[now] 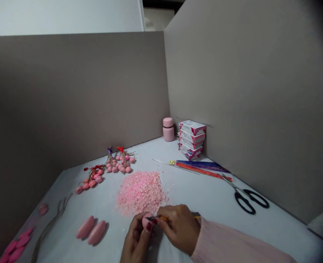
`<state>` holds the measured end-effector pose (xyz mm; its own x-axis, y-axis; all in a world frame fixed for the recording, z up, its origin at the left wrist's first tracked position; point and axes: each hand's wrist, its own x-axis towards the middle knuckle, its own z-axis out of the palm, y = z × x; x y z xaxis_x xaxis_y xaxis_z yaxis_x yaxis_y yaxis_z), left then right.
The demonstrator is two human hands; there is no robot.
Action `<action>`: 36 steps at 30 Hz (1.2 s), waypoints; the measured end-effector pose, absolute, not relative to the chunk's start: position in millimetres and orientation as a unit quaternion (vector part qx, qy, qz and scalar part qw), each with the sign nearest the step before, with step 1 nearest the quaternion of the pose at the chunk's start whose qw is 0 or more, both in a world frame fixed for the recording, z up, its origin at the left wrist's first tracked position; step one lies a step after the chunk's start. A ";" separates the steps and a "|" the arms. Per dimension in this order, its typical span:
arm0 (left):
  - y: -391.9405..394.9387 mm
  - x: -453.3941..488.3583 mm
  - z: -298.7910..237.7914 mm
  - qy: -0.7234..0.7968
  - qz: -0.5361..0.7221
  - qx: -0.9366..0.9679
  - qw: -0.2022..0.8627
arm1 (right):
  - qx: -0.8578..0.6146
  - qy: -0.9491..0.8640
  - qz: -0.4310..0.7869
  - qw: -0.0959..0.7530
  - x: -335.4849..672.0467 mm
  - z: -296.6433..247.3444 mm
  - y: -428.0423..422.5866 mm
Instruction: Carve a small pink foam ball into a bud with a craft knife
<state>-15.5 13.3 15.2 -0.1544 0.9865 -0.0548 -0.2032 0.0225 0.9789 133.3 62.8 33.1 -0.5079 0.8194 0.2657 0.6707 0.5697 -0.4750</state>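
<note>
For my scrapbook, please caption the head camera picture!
Left hand holding a pink ball, right hand holding a yellow-handled knife to it, near pink shavings.

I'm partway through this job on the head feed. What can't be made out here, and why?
In the head view:
- Underside of the pink ball: hidden by the left hand.
- Middle of the yellow-handled tool: covered by the right hand.
- Flat pink pieces, lower left: partly cut off by the bottom edge.
- Print on the stacked boxes: too small to read.
</note>
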 end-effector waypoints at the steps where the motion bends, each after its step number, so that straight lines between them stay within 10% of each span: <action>1: 12.5 -14.3 17.5 0.501 0.572 0.398 0.514 | -0.456 -0.846 0.152 0.231 134.6 33.0 65.8; 36: 21.9 -19.2 18.3 0.412 0.612 0.185 0.649 | -0.471 -0.844 0.125 0.226 131.0 32.8 59.6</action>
<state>-19.2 21.9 18.3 -0.0887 0.9475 -0.3073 -0.6425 0.1813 0.7446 131.0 59.6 32.8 -0.4550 0.8506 0.2635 0.7380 0.5258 -0.4230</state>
